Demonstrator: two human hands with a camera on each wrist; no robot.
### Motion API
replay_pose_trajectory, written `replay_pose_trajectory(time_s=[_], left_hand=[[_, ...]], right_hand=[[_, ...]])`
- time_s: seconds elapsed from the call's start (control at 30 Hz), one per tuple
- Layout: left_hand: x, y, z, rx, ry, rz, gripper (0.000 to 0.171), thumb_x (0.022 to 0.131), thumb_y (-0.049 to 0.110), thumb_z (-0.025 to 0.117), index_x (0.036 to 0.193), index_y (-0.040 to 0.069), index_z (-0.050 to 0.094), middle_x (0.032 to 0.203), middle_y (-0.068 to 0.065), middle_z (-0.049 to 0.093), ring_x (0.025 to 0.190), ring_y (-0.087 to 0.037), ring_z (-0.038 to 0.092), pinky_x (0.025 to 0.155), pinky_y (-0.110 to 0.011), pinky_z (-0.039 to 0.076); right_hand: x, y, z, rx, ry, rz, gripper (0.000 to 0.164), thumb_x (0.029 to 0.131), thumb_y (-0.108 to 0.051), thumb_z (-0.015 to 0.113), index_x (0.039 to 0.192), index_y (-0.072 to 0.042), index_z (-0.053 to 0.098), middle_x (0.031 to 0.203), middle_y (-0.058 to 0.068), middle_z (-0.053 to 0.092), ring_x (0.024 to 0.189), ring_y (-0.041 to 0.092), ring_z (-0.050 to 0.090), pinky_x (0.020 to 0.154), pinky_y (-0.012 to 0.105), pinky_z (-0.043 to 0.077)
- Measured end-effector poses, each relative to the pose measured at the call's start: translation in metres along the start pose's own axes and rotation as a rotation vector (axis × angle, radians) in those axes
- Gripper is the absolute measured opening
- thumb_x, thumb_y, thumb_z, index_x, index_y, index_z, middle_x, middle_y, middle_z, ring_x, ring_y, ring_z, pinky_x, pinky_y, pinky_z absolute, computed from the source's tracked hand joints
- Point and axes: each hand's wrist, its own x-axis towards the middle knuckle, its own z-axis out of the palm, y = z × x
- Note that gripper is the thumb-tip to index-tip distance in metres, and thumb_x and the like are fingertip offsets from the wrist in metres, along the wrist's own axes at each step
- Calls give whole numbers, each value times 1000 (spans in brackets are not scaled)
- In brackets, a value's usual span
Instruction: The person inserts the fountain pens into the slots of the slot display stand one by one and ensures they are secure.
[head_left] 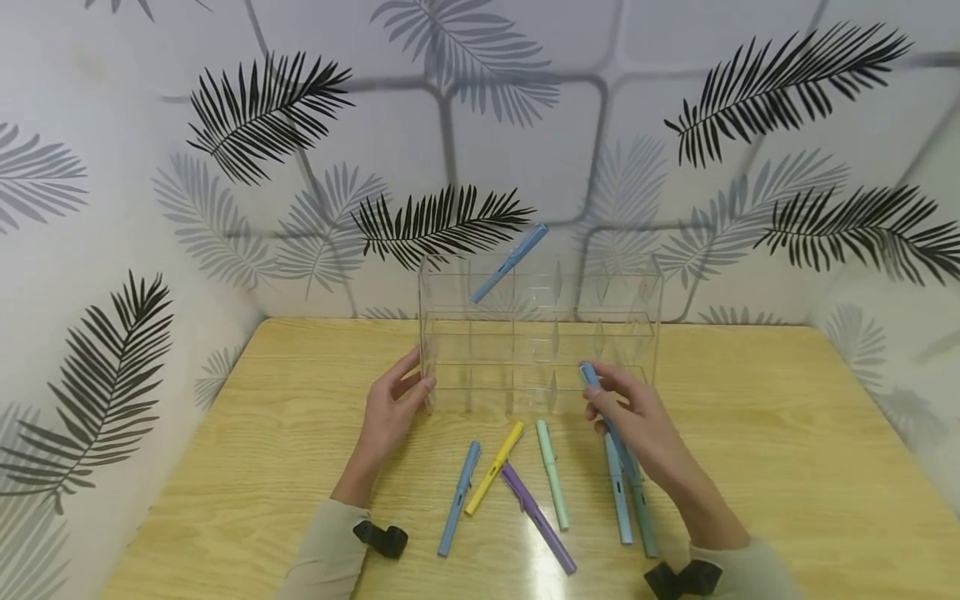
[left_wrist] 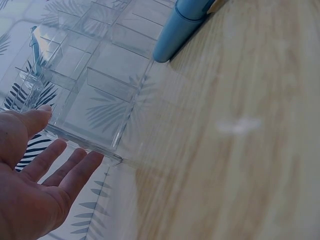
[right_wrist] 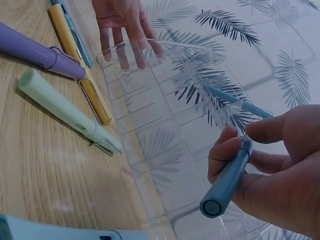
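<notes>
A clear compartmented organizer [head_left: 534, 350] stands at the back of the table. At its left side, my left hand [head_left: 392, 404] touches the side wall with straight, spread fingers, the thumb by the front edge. My right hand [head_left: 633, 417] pinches a blue pen [right_wrist: 227, 177] between thumb and fingers in front of the organizer's right part. The pen slants, its upper end close to the compartments. Another blue pen [head_left: 510, 262] leans in the organizer's top row and sticks out above it. Below my right hand lie a light blue pen [head_left: 618, 492] and a dark green pen [head_left: 643, 517].
Before the organizer lie a blue pen [head_left: 459, 498], a yellow pen [head_left: 495, 468], a purple pen [head_left: 538, 518] and a mint green pen [head_left: 552, 475]. The yellow and purple pens meet near one end. A leaf-patterned wall covering [head_left: 480, 167] rises behind the wooden table [head_left: 247, 450].
</notes>
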Motion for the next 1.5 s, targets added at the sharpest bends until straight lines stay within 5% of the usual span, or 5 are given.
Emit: replay_pose_trajectory(time_s=[0.2,0.37,0.73,1.2,1.5], left_hand=[[-1,1,1,-15,-5,-20,54,102,7,65,153,7,48,155,-17,45,133,-43,53,92,-49,58],[0,0,1,2,-4,-18,54,102,8,65,153,7,49,155,-17,45,133,-44,53,92,-45,59],[0,1,0,17,9,-10,54,101,6,65,153,6,49,155,-18,46,132,-45,54,94,-39,58],[0,0,0,11,4,2,54,101,7,66,152,5,49,155,-18,46,131,-45,54,93,-41,59],[0,-1,-1,7,-7,9,53,101,7,66,152,5,50,155,-17,46,132,-44,54,93,-31,58]], right_hand=[[6,-5,-1,-43,117,-33,38,105,-15,62,134,8,60,113,24,63,91,13,68,81,27,61],[16,-19,-7,-132,219,-63,35,102,-19,68,128,4,67,113,14,71,96,10,67,80,20,57],[55,-62,-23,-27,306,-318,33,98,-7,70,131,-3,67,101,3,71,84,12,73,75,26,63],[102,-84,-31,313,462,-409,30,94,3,70,123,-3,65,95,12,70,81,21,74,77,32,64],[125,-97,-39,336,511,-418,29,95,2,70,123,0,64,99,14,65,86,25,73,82,33,63]])
